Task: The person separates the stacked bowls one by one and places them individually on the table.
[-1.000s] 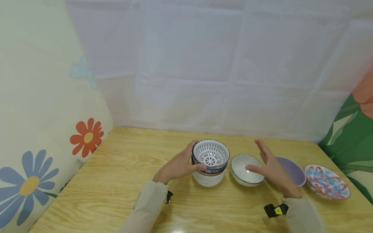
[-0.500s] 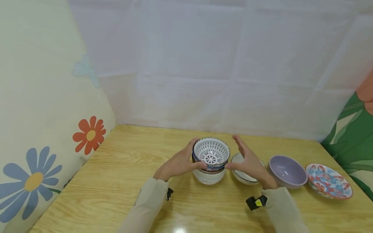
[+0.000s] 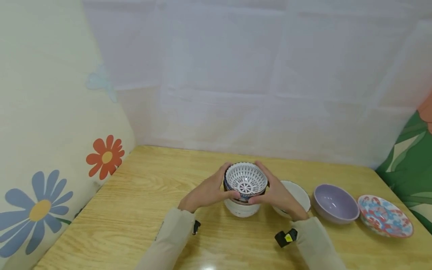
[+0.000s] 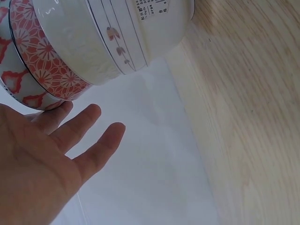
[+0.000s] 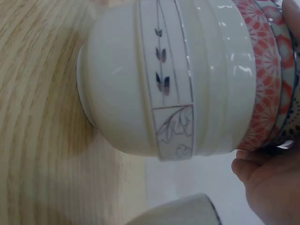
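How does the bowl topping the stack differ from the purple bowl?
The top bowl is white with dark patterning inside; the purple bowl looks plain.
The top bowl sits on other bowls, between the left hand and right hand; the purple bowl stands untouched on the table.
Both face upward.

A: Colours on the stack?
B: Round white ceramic bowl on top (image 3: 245, 178) is showing dark petal marks radiating from a centre rosette. Round red ceramic bowl (image 4: 47, 56) is carrying pale starburst flowers. Round cream ceramic bowl (image 5: 117, 79) is wearing a white band, thin grey lines, leaf sprigs.
A: Rest?
B: Round glossy purple bowl (image 3: 335, 204) is running solid. Shallow round patterned dish (image 3: 384, 215) is mixing red, blue, white. Flat wooden tabletop (image 3: 135, 217) is showing yellow grain.
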`<state>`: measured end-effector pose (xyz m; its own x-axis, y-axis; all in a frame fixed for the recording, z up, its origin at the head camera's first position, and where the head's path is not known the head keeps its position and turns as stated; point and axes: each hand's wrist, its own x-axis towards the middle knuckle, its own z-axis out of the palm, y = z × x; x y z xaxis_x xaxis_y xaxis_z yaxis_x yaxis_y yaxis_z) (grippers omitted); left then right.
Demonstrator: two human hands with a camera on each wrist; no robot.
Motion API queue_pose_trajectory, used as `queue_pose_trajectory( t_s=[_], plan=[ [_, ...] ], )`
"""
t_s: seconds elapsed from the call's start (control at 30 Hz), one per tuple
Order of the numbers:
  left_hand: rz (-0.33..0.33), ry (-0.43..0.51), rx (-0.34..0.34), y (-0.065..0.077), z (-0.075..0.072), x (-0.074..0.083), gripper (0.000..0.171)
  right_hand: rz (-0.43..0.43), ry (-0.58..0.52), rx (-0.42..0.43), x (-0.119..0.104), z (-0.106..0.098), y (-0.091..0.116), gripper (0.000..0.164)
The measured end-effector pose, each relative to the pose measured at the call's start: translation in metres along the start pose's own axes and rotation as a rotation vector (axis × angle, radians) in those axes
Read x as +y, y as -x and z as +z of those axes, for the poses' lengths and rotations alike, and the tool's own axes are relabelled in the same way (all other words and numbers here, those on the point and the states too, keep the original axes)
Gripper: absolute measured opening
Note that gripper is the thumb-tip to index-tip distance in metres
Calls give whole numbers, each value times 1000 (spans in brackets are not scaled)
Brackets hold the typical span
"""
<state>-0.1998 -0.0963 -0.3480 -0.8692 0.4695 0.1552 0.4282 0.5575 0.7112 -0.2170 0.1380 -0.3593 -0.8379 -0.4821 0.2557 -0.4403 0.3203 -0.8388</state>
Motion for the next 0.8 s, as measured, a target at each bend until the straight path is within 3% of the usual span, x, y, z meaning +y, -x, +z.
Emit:
queue_pose_trajectory(
  t_s=[0.53, 0.8],
  plan=[
    [55, 23, -9, -3, 0, -4, 90, 48, -66, 94, 1, 7, 1, 105],
    [-3, -4, -49, -1, -1, -5, 98, 41, -60, 120, -2, 7, 1, 106]
  ],
)
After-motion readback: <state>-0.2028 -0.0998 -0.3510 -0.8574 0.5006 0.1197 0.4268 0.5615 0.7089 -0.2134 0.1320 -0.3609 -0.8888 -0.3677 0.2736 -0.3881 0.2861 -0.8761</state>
